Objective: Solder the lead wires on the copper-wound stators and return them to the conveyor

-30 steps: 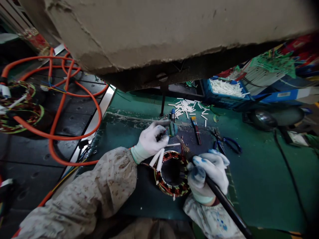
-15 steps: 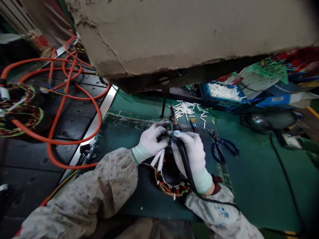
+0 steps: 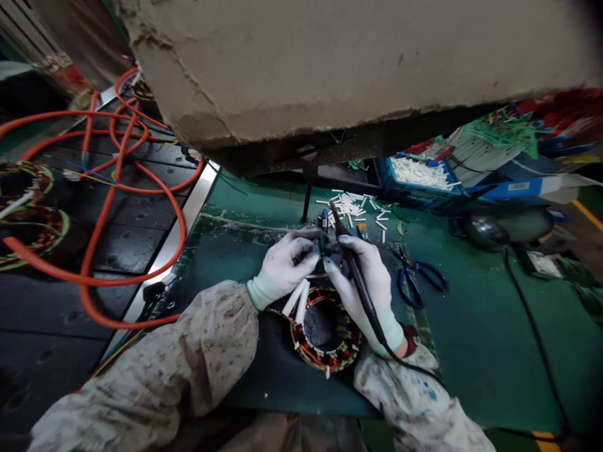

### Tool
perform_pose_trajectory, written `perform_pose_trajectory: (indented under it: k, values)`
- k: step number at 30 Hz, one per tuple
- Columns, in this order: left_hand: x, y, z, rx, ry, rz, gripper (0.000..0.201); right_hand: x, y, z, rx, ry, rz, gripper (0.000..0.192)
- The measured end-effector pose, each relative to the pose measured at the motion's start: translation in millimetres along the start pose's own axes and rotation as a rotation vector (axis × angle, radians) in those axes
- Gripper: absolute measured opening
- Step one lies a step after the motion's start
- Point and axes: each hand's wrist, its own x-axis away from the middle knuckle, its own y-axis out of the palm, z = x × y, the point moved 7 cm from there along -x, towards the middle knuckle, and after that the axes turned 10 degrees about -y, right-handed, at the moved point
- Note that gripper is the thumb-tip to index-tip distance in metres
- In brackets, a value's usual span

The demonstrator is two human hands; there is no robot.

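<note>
My gloved left hand (image 3: 288, 262) is closed in a pinch around a thin wire end with a bit of red (image 3: 314, 245); most of it is hidden by the fingers. In my gloved right hand (image 3: 372, 285) is a soldering iron (image 3: 357, 276), tip pointing up and away, its black cord trailing along the wrist. A small dark piece between both hands' fingertips is too small to name. Just below them a wound copper stator (image 3: 305, 353) lies on the bench, with two white sleeves (image 3: 296, 301) standing at its left rim.
Blue-handled pliers (image 3: 419, 276) lie right of my right hand. Loose white tubes (image 3: 351, 206) are scattered beyond, before a blue bin (image 3: 417, 191) full of them. A beige panel (image 3: 339, 69) overhangs the bench. Orange cables (image 3: 110, 207) and other stators (image 3: 32, 232) occupy the left side.
My right hand and the soldering iron have shifted slightly right, parting a little from my left hand. More of the stator shows, and a blue-capped item appears behind the hands.
</note>
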Motion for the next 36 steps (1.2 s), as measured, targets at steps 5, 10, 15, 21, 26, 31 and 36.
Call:
perform_pose_trajectory:
  k: [5,10,15,21,26,31,36]
  values:
    - [0,0.5,-2,-0.006,-0.025,-0.033,0.008,-4,10,12,-0.235,0.102,-0.042,0.033]
    - [-3,0.3,-3,0.014,-0.055,-0.080,0.008,-4,19,15,-0.439,0.251,-0.048,0.038]
    - [-5,1.8,-3,0.060,-0.116,-0.124,0.009,-7,16,13,-0.465,0.254,-0.028,0.038]
    - [-4,4.0,-6,0.065,-0.144,-0.119,0.009,5,13,20,-0.375,0.247,-0.007,0.044]
    - [-5,3.3,-5,0.078,-0.149,-0.132,0.011,4,16,17,-0.343,0.205,-0.021,0.033]
    - [-6,3.3,-4,0.058,-0.204,-0.138,0.010,-11,7,0,-0.134,-0.093,0.015,0.024]
    - [-6,3.8,-5,0.001,-0.229,-0.047,0.010,13,-21,-6,0.071,-0.156,0.130,0.025]
